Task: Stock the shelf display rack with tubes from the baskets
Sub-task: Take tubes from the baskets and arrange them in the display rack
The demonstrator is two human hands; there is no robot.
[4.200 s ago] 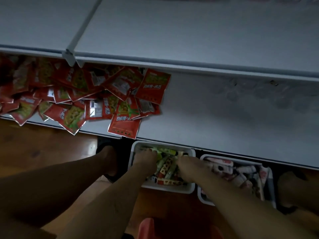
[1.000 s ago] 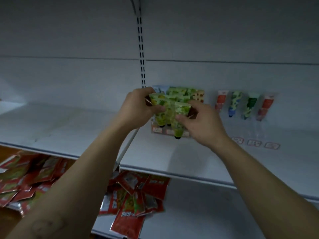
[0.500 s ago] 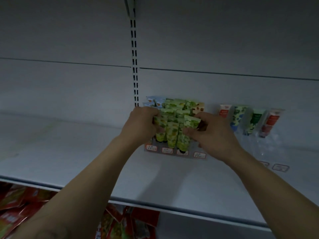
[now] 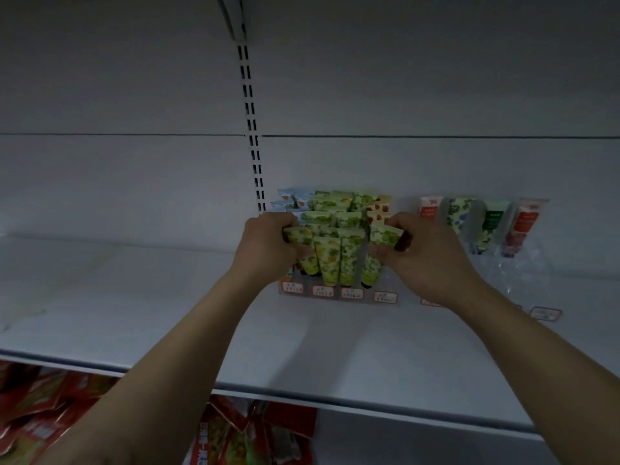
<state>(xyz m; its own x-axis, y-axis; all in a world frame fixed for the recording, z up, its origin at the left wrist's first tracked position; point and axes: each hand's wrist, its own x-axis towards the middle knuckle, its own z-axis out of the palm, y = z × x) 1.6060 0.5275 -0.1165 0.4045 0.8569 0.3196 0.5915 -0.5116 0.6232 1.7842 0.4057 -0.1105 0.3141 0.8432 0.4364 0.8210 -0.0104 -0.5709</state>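
My left hand (image 4: 268, 246) grips bunch of green tubes (image 4: 327, 260), caps down, over display rack (image 4: 339, 293) at back edge of shelf (image 4: 167, 313). My right hand (image 4: 432, 256) pinches single tube (image 4: 377, 253) at rack's right side. More tubes stand in rows behind.

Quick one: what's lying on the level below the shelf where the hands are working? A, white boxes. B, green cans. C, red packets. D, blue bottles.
C: red packets lie heaped under the white shelf where the left hand and right hand hold green tubes.
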